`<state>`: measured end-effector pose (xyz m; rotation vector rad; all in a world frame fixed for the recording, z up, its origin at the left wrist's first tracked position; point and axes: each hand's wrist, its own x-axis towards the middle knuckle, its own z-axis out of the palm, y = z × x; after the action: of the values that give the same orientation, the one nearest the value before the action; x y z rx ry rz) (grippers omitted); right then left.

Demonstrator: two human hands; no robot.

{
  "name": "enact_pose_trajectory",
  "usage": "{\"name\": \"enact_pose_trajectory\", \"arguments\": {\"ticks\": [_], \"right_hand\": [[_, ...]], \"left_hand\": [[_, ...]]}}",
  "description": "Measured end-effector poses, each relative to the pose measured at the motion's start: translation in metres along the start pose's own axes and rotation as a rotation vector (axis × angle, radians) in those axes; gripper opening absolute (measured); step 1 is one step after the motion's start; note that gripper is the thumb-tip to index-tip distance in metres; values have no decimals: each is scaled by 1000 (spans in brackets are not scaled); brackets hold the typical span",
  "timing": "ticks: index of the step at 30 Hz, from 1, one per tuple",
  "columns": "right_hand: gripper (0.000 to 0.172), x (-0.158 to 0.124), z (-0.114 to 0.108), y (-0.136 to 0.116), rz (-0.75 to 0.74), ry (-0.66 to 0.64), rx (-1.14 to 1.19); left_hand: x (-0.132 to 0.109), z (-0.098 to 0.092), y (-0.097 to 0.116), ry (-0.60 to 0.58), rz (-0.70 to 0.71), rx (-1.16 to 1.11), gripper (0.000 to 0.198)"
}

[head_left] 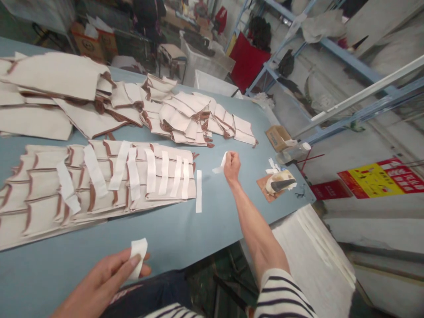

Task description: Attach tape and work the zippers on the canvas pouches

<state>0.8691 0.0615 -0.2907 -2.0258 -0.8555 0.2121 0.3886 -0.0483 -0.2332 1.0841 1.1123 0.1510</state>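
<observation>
Between thumb and fingers, my left hand [112, 276] pinches a short piece of white fabric strip [139, 254] above the table's near edge. Farther out, my right hand [232, 165] is closed around the end of another white strip [220, 165], which sticks out to its left. Several white strips [151, 170] lie side by side across a row of overlapping cream fabric pieces [43, 185] with brown edging. One more strip [199, 192] lies on the blue table just right of that row.
Piles of cream fabric pieces [56, 75] run along the table's far side. To the right sit a tape dispenser-like object [280, 183] on a brown square, a small cardboard box [278, 138] and a clear bottle [294, 153]. A blue metal rack [357, 66] stands beyond the blue table [218, 221].
</observation>
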Motion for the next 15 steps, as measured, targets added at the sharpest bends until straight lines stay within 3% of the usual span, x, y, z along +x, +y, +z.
{"name": "enact_pose_trajectory", "arguments": {"ticks": [3,8,11,15], "right_hand": [[36,-14,2,25,-59,-119,-28],[37,-85,-6,80,-141,-348,-73],[36,-129,-16,100,-186,-433,-86],[32,-165,-29,106,-226,-437,-104]], "left_hand": [[11,-2,0,72,-32,42,70],[20,1,-4,139,-56,-19,79],[23,-1,1,65,-55,11,76],[23,-9,12,-40,-40,62,75]]}}
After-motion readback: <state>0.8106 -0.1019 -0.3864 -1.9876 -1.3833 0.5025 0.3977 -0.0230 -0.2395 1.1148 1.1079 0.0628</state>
